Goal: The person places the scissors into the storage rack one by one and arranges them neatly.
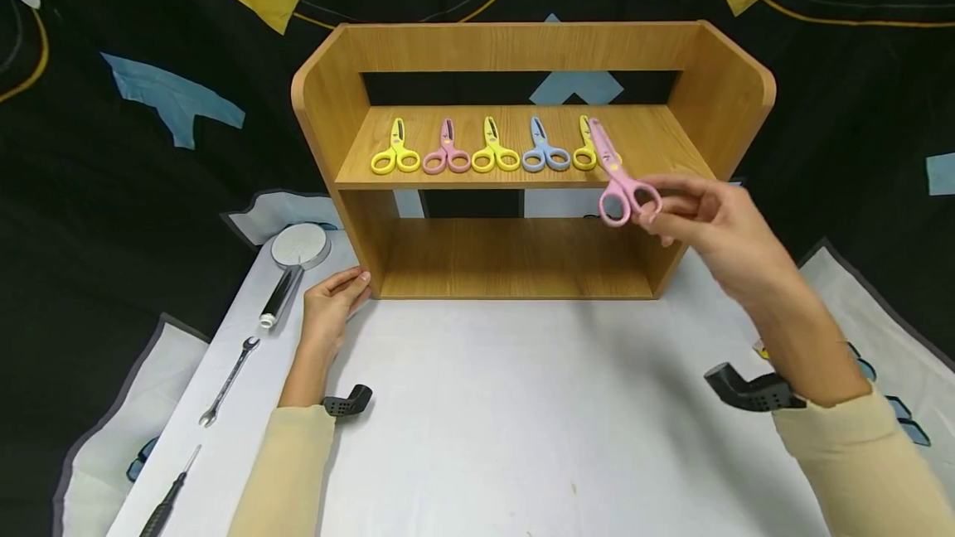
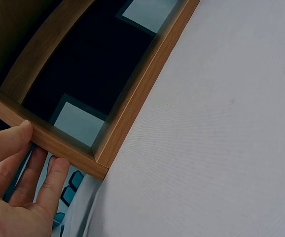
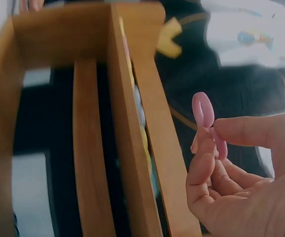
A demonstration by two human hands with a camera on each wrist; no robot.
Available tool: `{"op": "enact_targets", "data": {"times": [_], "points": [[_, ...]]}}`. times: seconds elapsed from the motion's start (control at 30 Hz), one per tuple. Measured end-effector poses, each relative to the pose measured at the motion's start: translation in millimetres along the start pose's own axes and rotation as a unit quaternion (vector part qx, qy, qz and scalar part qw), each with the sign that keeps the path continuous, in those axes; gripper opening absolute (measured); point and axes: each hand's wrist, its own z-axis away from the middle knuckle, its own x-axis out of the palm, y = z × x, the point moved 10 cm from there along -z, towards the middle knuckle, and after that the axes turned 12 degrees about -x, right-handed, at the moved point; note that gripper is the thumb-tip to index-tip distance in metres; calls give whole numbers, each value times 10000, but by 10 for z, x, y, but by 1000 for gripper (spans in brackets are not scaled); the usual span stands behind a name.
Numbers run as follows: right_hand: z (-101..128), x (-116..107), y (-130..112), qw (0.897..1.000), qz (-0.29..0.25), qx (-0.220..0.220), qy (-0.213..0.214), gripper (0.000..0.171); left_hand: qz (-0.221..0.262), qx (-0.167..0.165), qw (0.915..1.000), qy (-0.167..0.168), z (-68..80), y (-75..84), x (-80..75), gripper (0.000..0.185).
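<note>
In the head view my right hand (image 1: pixel 709 222) pinches one handle loop of the pink scissors (image 1: pixel 613 164), blades pointing up and slightly left. They are in front of the upper shelf's right part and cover part of a yellow pair of scissors (image 1: pixel 584 152). Thumb and fingertips meet at the pink loop (image 3: pixel 203 109) in the right wrist view. My left hand (image 1: pixel 332 305) holds the lower left front edge of the wooden shelf (image 1: pixel 515 176); in the left wrist view, thumb and fingers lie on either side of its side panel (image 2: pixel 58 145).
Along the upper board stand several scissors in a row, including yellow (image 1: pixel 397 147), pink (image 1: pixel 446 149) and blue (image 1: pixel 545 147) ones. On the white table (image 1: pixel 507 413), a magnifying glass (image 1: pixel 298 249), a wrench (image 1: pixel 229 382) and a screwdriver (image 1: pixel 170 495) lie at the left.
</note>
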Motion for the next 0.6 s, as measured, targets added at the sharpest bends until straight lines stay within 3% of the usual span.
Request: {"op": "enact_targets", "data": {"times": [0.2, 0.43, 0.6], "points": [[-311, -490, 69, 9956, 796, 341, 371, 45, -20, 28, 10000, 66, -14, 14, -35, 34], [-584, -632, 262, 9811, 1601, 913, 588, 56, 76, 26, 10000, 44, -8, 19, -27, 34], [-664, -637, 345, 9710, 2056, 1147, 424, 58, 39, -51, 10000, 62, -2, 2, -10, 39]]}}
